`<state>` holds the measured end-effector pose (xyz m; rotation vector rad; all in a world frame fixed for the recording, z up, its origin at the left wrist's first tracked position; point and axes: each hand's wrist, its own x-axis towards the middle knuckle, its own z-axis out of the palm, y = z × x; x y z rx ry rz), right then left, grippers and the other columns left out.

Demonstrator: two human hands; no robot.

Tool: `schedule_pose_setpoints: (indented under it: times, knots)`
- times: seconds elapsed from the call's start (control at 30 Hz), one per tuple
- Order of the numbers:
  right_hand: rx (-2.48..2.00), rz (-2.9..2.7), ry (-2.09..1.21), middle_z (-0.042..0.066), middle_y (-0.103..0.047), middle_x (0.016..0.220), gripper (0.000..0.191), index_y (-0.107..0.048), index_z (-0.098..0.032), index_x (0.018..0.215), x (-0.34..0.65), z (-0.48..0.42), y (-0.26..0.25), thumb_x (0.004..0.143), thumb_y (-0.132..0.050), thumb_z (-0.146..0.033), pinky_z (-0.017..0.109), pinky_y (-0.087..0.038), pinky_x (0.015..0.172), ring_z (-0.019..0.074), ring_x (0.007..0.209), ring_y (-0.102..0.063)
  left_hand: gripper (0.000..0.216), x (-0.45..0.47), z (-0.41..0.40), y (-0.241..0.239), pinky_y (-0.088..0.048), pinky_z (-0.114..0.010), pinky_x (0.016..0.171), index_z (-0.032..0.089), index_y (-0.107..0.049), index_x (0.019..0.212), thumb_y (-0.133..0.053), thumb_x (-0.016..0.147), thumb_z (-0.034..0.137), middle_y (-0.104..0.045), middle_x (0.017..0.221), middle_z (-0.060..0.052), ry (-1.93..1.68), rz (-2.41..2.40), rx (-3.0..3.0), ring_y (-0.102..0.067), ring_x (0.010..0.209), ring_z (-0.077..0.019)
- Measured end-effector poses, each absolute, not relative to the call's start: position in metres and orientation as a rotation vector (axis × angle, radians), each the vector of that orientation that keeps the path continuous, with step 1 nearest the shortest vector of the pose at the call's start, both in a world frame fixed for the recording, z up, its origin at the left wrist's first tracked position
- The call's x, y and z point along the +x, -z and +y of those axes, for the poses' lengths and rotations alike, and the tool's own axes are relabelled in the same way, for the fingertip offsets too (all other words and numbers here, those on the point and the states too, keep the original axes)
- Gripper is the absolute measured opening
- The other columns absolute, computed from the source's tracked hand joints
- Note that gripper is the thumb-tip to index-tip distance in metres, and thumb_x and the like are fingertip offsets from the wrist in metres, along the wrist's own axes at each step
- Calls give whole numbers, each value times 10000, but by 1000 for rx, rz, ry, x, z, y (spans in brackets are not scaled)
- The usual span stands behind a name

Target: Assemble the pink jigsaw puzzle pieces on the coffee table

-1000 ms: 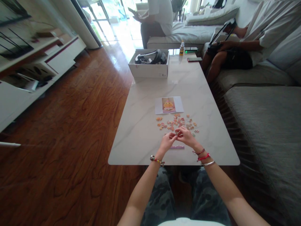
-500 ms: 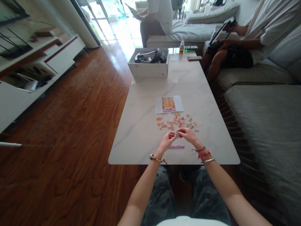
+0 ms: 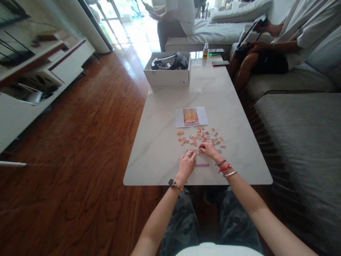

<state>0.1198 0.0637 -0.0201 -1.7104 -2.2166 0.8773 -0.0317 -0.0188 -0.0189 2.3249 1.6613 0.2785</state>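
Daylight pours in from the glass doors (image 3: 125, 14) at the far end, where we see it burn out to white and throw hard glare along the wooden floor (image 3: 80, 117) and the far edge of the marble table (image 3: 160, 142). The near half is dimmer, with soft shadows. The wide lens bows the shelves (image 3: 32, 71) on the left and the sofa (image 3: 298, 135) on the right. Our left hand (image 3: 186, 164) and right hand (image 3: 210, 150) look fairly sharp, but the puzzle pieces (image 3: 199, 137) are too small to make out.
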Motion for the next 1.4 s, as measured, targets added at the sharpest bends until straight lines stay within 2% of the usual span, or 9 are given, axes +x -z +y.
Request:
schedule_pose_setpoints:
  times: [0.3,0.63,0.97,1.4]
  knots:
    - [-1728,-2279,-838,63,-688,778,184,-683,-157,771,118,64,18,727,-508,-120,213,-418,695,145,749,-610,376,-35,-17,19,-374,-352,867,240,-454,1186,-390,825,161,-450,1256,-87,-211,1628,2370,-367,1193,-210]
    - [-1720,-2254,-933,26,-676,680,181,-673,-171,758,119,58,15,701,-515,-103,195,-417,604,120,637,-595,412,-37,-11,8,-370,-322,834,257,-470,1173,-383,805,93,-459,1220,-94,-122,1581,2356,-454,1080,-186]
    - [-1723,-2245,-978,43,-668,646,172,-670,-138,753,116,56,18,693,-512,-106,200,-405,574,125,606,-585,415,-37,-9,9,-375,-314,797,271,-461,1176,-385,806,99,-455,1209,-94,-92,1573,2386,-472,1040,-189]
    - [-1733,-2246,-943,63,-676,737,122,-658,-140,726,116,57,24,683,-545,-123,215,-404,617,143,687,-590,433,-35,-10,4,-374,-320,810,296,-441,1205,-387,814,122,-447,1202,-94,-107,1567,2354,-467,1030,-185]
